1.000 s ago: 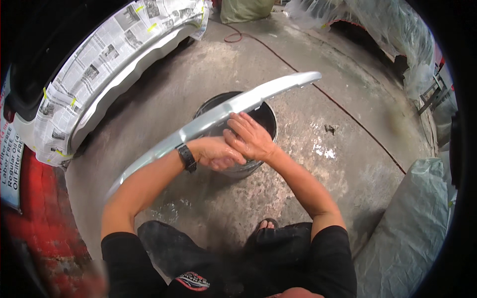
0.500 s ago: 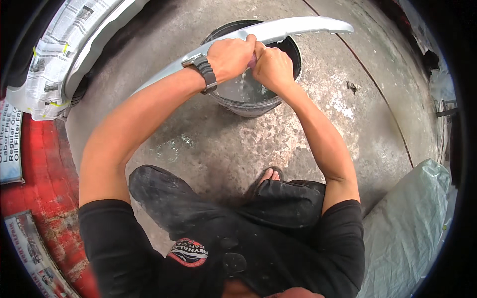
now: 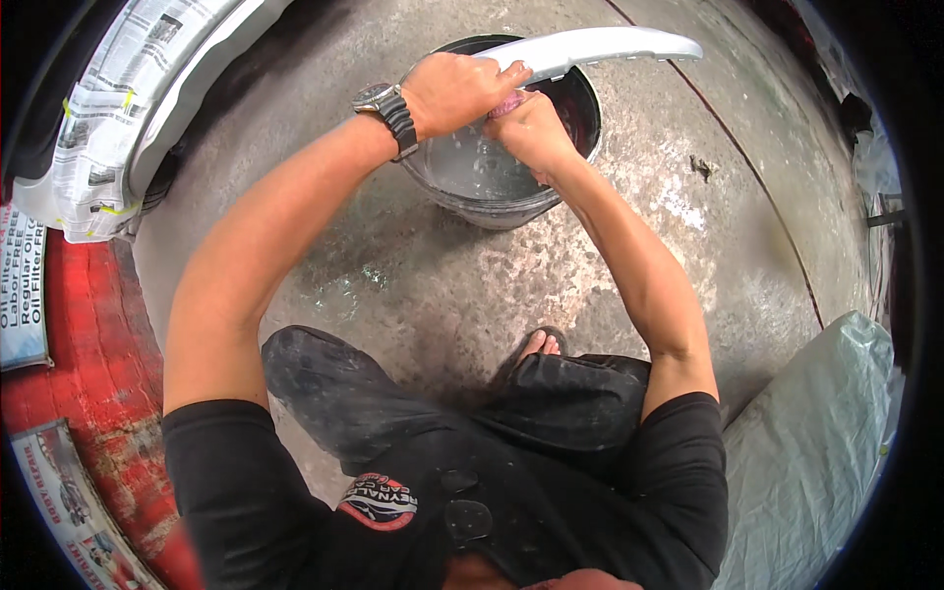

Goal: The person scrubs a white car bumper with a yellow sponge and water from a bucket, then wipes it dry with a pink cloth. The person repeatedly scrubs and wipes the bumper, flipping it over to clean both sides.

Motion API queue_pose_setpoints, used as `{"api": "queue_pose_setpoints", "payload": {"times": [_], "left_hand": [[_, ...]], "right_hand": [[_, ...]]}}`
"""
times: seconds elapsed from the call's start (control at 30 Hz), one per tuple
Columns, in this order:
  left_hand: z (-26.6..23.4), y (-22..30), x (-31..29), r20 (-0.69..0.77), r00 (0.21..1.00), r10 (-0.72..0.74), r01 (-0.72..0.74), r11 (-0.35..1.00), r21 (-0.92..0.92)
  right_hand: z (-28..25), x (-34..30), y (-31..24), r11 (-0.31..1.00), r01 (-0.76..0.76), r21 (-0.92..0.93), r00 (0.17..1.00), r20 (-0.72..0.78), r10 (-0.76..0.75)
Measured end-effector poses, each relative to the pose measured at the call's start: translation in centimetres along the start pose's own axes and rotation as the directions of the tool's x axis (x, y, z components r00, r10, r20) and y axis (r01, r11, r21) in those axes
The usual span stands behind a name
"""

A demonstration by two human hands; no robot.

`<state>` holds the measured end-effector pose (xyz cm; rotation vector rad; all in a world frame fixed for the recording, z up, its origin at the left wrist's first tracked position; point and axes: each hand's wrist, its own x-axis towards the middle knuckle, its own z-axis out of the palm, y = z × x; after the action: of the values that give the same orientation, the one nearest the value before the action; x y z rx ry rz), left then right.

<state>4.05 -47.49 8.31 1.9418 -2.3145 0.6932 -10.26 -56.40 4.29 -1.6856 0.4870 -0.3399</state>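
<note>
Both of my hands are together above a dark bucket [image 3: 494, 210] that has cloudy water [image 3: 460, 165] in it. My left hand [image 3: 460, 93], with a black watch [image 3: 389, 110] on the wrist, is closed at one end of a bunched pinkish cloth [image 3: 508, 104]. My right hand [image 3: 534, 136] is wrapped round the cloth's other end, so only a small part of it shows. Small splashes mark the water under my hands. A long curved silver trim piece [image 3: 615, 44] crosses the far part of the bucket. My left hand and forearm hide its left part.
At the upper left stands a silver car panel [image 3: 202, 88] masked with newspaper [image 3: 118, 108]. Red sheeting [image 3: 93, 334] and printed banners [image 3: 74, 501] lie along the left. A plastic-covered object [image 3: 816, 452] stands at the lower right. The concrete floor [image 3: 413, 285] has wet patches.
Both hands have shifted slightly, and my left wrist has turned and moved up. More of the pinkish cloth shows between them. The trim's left part has gone behind my left arm.
</note>
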Motion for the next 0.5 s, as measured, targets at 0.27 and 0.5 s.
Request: {"api": "queue_pose_setpoints", "payload": {"times": [0.27,0.5], "left_hand": [[-1.7,-1.8,-0.2,-0.053,0.994,0.100,-0.098,0.994,0.049],[-2.0,-2.5,-2.1,-0.138,0.984,0.114,-0.110,0.993,0.039]], "right_hand": [[1.3,-0.2,-1.7,0.921,-0.222,0.320,0.974,0.110,0.197],[2.9,-1.0,-2.9,0.828,-0.267,0.492,0.960,0.211,0.184]]}}
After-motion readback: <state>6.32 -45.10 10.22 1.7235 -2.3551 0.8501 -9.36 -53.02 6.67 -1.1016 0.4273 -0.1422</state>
